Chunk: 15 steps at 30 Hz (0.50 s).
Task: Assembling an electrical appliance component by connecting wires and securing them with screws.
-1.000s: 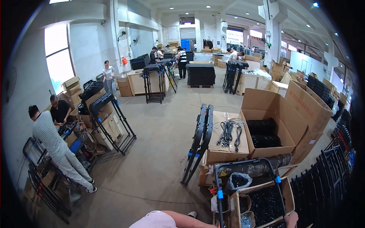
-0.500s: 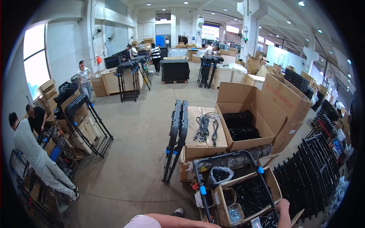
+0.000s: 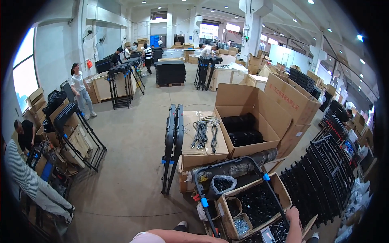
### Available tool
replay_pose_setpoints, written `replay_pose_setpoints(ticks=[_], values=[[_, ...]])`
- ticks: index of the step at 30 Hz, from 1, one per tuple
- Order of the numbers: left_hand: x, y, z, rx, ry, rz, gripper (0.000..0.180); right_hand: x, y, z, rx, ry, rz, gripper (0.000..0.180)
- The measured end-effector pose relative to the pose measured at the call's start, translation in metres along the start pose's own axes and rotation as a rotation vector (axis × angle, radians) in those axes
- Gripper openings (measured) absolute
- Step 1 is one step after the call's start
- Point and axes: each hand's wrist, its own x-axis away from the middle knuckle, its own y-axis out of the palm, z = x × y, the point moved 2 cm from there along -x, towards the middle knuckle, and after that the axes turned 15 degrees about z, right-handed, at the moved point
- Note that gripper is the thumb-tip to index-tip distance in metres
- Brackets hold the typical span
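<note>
Frame [image 3: 223, 163], a black arch of tube with blue clips [image 3: 266, 177], stands over a box [image 3: 283, 190] of small black parts [image 3: 256, 202], at about one o'clock from the wearer. Its legs run roughly from eleven to five o'clock, curved top at the far end. The right hand [image 3: 292, 214] is the nearer of what I can see, at the arch's four o'clock, beside the lower right leg; its fingers look curled, though I can't tell whether they grip the tube. The left forearm [image 3: 178, 235] comes in around seven o'clock, its hand out of sight, so I can't say how that is set. Since half a second ago, the view has swung toward three o'clock; arch and right hand keep about the same places by the box. At eleven o'clock, a walker in white [image 3: 78, 85] has come closer.
</note>
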Motion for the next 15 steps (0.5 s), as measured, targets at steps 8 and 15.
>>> replay_pose_setpoints(ticks=[8, 15], values=[[0.003, -0.02, 0.03, -0.308, 0.22, 0.077, 0.037, 0.002, 0.005, -0.007, 0.061, -0.037, 0.013, 0.059], [0.01, -0.005, -0.011, 0.022, 0.013, 0.012, 0.033, 0.007, -0.02, -0.038, 0.113, -0.085, 0.038, 0.056]])
